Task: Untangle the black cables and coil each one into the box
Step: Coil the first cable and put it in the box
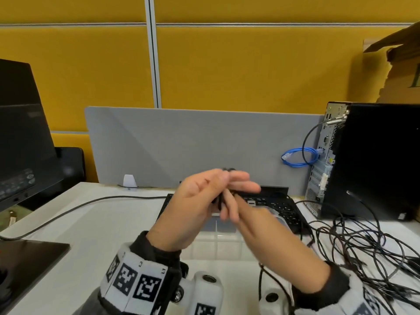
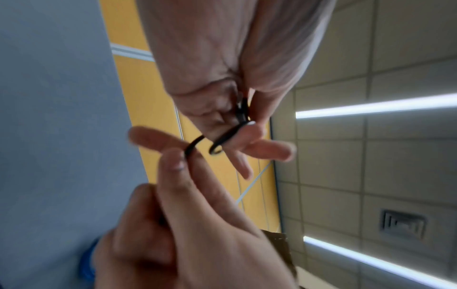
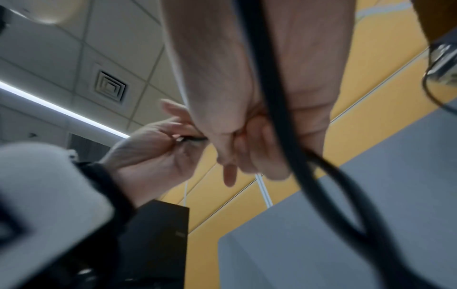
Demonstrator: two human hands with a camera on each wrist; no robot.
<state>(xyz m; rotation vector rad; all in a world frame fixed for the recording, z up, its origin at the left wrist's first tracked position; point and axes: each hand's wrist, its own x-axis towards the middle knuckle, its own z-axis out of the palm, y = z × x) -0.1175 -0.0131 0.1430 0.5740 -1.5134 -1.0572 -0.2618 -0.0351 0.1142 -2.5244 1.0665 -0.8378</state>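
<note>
Both hands are raised above a clear plastic box (image 1: 211,246) at the middle of the table. My left hand (image 1: 225,180) pinches a small coil of the black cable (image 2: 241,113) between thumb and fingers. My right hand (image 1: 228,210) comes up from the lower right, and its fingertips (image 2: 173,156) pinch a loop of the same cable (image 2: 191,148). In the right wrist view the cable (image 3: 269,93) runs down past my right palm, and its plug end (image 3: 184,139) lies in the left hand (image 3: 153,148). A tangle of black cables (image 1: 368,248) lies on the table at the right.
A black keyboard (image 1: 281,208) lies behind the box. A PC tower (image 1: 368,160) with a blue cable (image 1: 297,158) stands at the right and a monitor (image 1: 20,137) at the left. A grey divider (image 1: 181,144) closes the back. One black cable (image 1: 79,206) crosses the table's left side.
</note>
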